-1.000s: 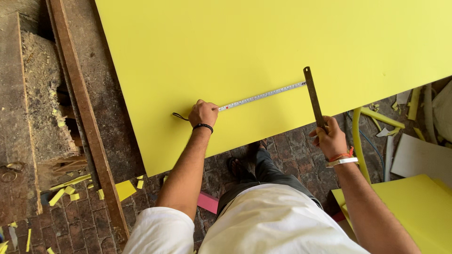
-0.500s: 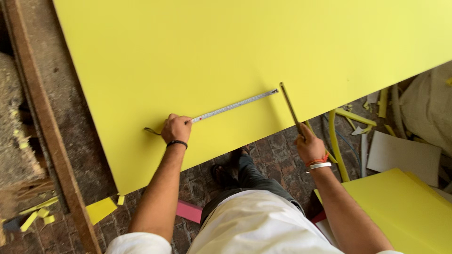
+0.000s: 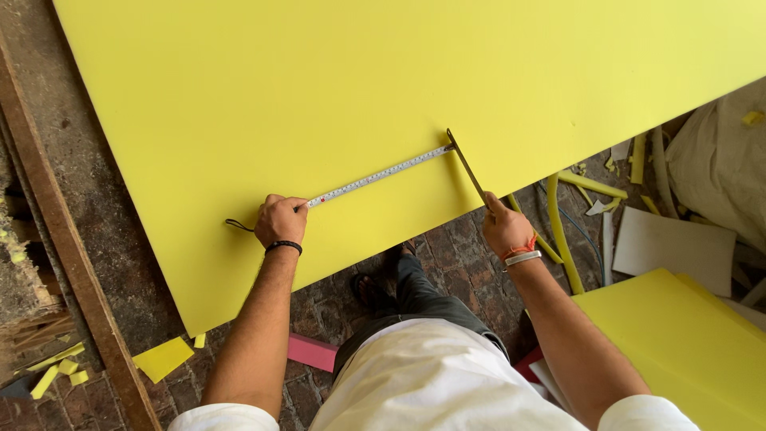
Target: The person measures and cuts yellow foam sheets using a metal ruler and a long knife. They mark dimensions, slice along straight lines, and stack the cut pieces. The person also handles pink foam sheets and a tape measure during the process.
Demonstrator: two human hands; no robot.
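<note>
Left hand [image 3: 280, 220] curled into a fist, knuckles up, pressing a tape [image 3: 380, 174] case onto the yellow sheet [image 3: 359, 88]; a dark loop trails from it toward 9 o'clock. Tape blade runs flat across the sheet toward 2 o'clock, ending at a dark square [image 3: 466, 166]. Right hand [image 3: 505, 227] closed around the square's lower end at the sheet's near edge, index finger laid along it. Yellow offcuts [image 3: 162, 358] on the brick floor [image 3: 455, 255] at 7 o'clock

Brick floor [image 3: 459, 255], yellow offcuts [image 3: 162, 357], pink block [image 3: 311, 352], wooden beam [image 3: 68, 247], white sheet [image 3: 674, 246].
</note>
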